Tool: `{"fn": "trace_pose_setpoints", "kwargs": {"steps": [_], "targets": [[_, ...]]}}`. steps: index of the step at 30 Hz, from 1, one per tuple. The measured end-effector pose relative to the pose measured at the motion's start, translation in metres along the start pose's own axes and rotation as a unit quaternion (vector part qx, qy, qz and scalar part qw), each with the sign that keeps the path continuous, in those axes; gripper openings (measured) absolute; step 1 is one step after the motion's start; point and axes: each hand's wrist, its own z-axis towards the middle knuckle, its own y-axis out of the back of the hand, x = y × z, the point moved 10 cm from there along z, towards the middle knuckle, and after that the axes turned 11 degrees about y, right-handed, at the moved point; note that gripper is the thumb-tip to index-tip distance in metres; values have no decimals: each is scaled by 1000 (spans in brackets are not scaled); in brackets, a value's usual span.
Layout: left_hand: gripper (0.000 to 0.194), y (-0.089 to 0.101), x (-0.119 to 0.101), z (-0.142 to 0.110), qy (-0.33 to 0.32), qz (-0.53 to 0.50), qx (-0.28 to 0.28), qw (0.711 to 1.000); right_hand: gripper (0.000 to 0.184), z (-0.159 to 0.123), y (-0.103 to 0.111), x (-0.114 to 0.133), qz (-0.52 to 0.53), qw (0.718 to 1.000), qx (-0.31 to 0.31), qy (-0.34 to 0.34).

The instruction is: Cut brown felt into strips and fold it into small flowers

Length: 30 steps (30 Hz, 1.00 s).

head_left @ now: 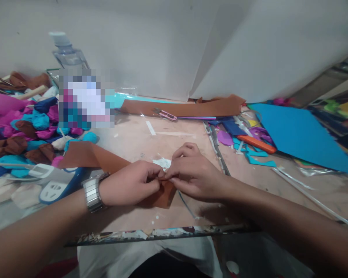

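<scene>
A long strip of brown paper [113, 159] runs from the left side of the table to beneath my left hand. Its near end [166, 195] is pinched between the fingertips of both hands. My left hand [133, 183], with a metal watch at the wrist, is closed on the strip from the left. From the right, my right hand [195, 173] grips the same edge with thumb and fingers, which partly hide the fold. Just behind the fingertips lies a small white crumpled piece [161, 163], and a thin dark wire [187, 204] rests near my right hand.
Pink, blue and brown crumpled bundles [36, 131] are heaped at left beside a power strip [60, 185] and a clear bottle [68, 58]. A pink thread snipper [166, 114] lies on a brown sheet [185, 108] behind. At right are an orange cutter [256, 144] and a blue sheet [304, 135].
</scene>
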Motion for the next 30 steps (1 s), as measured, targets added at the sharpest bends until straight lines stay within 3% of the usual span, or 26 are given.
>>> {"fn": "trace_pose_setpoints", "kwargs": {"steps": [11,14,16,30], "targets": [[9,0,0,-2,16,-9,6,1000,20,0,0,3,-1,1000,-2,27],[31,1,-2,-2,10,-29,6,1000,18,0,0,4,-6,1000,-2,30],[35,1,-2,-3,6,-37,7,999,18,0,0,4,-9,1000,-2,26],[32,12,1,-1,-1,-48,-38,998,10,0,5,0,-55,998,-6,-1]]}}
